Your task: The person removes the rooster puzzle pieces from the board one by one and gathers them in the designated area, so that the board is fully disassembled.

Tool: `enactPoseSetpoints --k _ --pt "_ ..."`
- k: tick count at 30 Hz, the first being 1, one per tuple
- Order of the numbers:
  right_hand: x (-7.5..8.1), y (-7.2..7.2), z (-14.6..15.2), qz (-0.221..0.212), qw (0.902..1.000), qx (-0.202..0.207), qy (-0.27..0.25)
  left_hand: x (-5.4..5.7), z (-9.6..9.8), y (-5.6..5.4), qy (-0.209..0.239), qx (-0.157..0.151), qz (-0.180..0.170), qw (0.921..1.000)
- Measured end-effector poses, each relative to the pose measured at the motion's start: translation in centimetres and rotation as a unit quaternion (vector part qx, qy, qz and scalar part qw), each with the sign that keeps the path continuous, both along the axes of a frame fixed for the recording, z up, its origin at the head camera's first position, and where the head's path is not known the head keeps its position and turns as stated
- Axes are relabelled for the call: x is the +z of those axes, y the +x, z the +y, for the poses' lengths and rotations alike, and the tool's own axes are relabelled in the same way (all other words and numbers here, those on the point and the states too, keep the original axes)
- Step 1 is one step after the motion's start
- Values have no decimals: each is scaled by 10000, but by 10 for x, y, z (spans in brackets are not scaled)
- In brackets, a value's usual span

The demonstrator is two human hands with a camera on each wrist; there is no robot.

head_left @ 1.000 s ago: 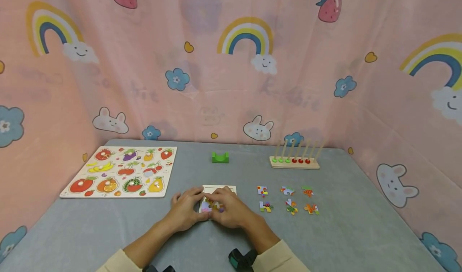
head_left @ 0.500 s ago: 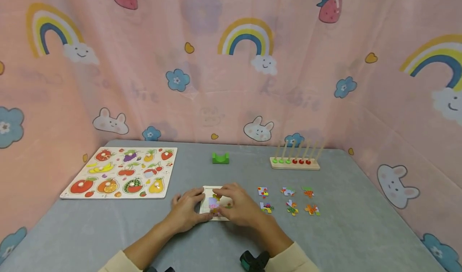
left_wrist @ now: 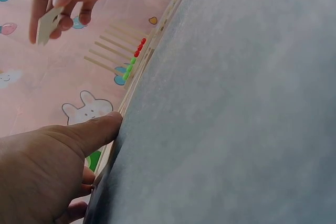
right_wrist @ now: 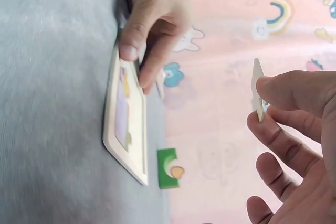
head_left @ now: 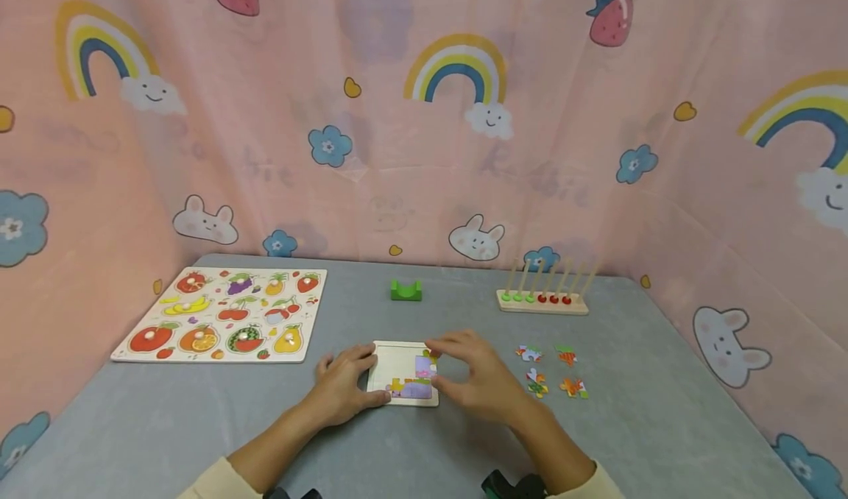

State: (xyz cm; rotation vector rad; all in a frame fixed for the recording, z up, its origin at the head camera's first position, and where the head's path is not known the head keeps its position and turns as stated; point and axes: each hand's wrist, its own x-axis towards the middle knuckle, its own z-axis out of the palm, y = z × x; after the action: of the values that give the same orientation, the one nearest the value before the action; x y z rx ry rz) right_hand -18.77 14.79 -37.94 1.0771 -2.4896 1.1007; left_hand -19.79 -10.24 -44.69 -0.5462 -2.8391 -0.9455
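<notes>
In the head view my left hand (head_left: 343,388) grips the left side of a pale wooden puzzle tray (head_left: 391,366), thumb at the near rim and fingers at the far left corner. Joined jigsaw pieces (head_left: 412,388), purple and yellow, lie along the tray's near side. Above its right side, my right hand (head_left: 480,381) pinches one puzzle piece (head_left: 425,366) between thumb and fingers, its purple face toward the head camera. The right wrist view shows the held puzzle piece (right_wrist: 257,90) edge-on, well clear of the tray (right_wrist: 111,124).
Several loose puzzle pieces (head_left: 536,383) lie right of the right hand. A fruit peg board (head_left: 252,330) is at left. A green arch block (head_left: 405,291) and a pegged bead stand (head_left: 543,306) stand at the back, before a pink curtain (head_left: 424,190).
The right hand has lifted a puzzle piece from among the joined ones and moved it rightward over the tray. My left hand has stayed at the tray's left side.
</notes>
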Motion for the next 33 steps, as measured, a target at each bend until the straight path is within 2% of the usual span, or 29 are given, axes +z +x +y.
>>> enactPoseSetpoints --k 11,17,26,33 --pt "8 16 29 286 9990 -243 -222 -1 0 0 -27 -49 9 10000" --pt "8 22 46 405 9985 -239 -263 -2 0 1 20 -59 53 10000" --pt "-5 24 70 1029 9941 -125 -334 -2 1 1 68 -39 17 10000" --pt "-14 26 79 980 9947 -277 -164 -3 0 0 83 -44 49 9999"
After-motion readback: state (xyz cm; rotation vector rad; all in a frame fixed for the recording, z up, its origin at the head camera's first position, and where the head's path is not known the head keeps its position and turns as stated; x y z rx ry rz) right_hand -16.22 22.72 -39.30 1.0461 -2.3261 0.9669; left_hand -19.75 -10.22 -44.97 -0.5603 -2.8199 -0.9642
